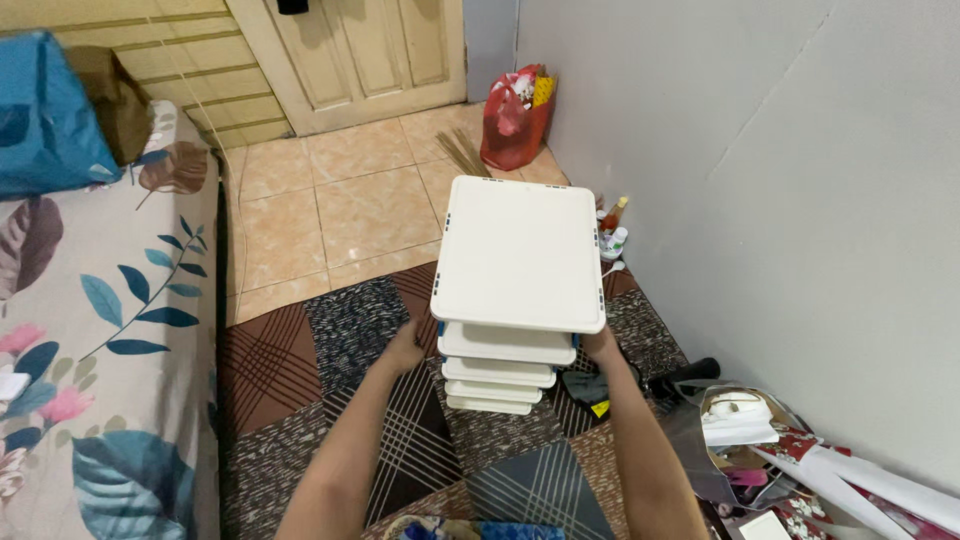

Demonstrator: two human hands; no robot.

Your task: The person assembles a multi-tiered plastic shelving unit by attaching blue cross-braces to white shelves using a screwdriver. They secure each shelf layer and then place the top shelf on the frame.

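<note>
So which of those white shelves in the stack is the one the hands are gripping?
The second shelf from the top. The left hand and right hand press its two sides, just under the wide top shelf; the three lower ones hang untouched.

Drawer unit (pixel 517 290) on rug (pixel 330 400) btwn bed (pixel 100 330) left, wall (pixel 760 200) right.

Open tiled floor (pixel 340 190) is lying beyond the tall white plastic drawer tower (pixel 518 255). A floral-sheeted bed (pixel 100 330) is blocking the left, while the grey wall (pixel 760 180), small bottles (pixel 612 228) and scattered clutter (pixel 760 440) are crowding the right.
</note>
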